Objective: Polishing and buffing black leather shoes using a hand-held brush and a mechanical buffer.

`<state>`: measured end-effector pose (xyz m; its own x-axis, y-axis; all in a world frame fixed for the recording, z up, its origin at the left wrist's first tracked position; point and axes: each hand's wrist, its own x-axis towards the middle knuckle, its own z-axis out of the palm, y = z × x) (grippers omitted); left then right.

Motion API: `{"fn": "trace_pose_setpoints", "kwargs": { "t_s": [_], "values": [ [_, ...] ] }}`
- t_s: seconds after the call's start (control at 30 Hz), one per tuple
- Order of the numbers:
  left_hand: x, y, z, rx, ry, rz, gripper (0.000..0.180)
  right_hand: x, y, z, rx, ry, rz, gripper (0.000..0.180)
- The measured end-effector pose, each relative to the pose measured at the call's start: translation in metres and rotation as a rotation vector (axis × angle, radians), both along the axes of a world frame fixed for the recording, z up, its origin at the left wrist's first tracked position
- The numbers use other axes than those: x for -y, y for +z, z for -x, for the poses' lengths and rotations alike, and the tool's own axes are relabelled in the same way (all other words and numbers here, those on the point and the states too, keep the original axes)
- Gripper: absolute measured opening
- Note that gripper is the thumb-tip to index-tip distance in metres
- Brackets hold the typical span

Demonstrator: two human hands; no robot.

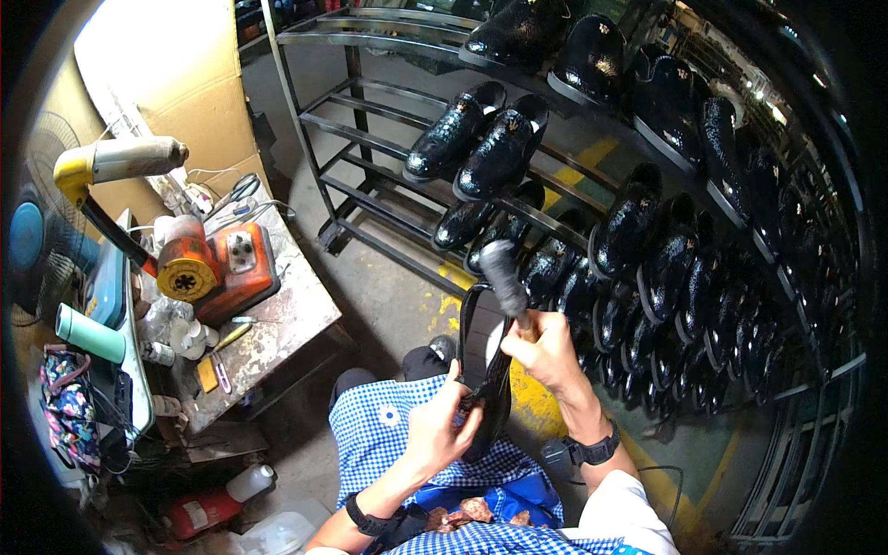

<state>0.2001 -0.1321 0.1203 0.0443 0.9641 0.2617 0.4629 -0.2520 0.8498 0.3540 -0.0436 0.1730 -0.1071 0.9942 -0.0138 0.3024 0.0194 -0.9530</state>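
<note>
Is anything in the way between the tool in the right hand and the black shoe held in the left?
Nothing visible stands between them. The right hand holds the grey-headed tool close by the black shoe in the left hand. The rack lies beyond both. Whether tool and shoe touch, I cannot tell.

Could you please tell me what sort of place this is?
Likely a shoe workshop: a metal rack bears rows of shiny black shoes, a cluttered workbench stands to the left, and the left hand holds another shoe while the right hand grips a tool.
</note>
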Motion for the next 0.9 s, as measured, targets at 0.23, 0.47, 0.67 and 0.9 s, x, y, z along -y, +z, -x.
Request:
{"fn": "trace_pose_setpoints", "kwargs": {
  "t_s": [0.23,0.47,0.67,0.9],
  "values": [
    [-0.005,-0.006,0.009,0.274,-0.004,0.162,0.016,0.002,-0.016,-0.024,-1.070,0.169,0.371,0.014],
    [-0.043,0.000,0.024,0.490,-0.120,0.299,0.019,0.022,-0.076,-0.046,-0.626,-0.478,0.110,0.025],
    [-0.132,0.042,-0.006,0.608,-0.262,0.320,0.024,0.055,-0.153,-0.054,-0.548,-0.830,0.148,0.020],
    [-0.261,0.097,-0.067,-0.056,-0.232,0.077,0.031,0.077,-0.174,-0.048,-0.553,-0.765,0.363,0.020]
  ]
}}
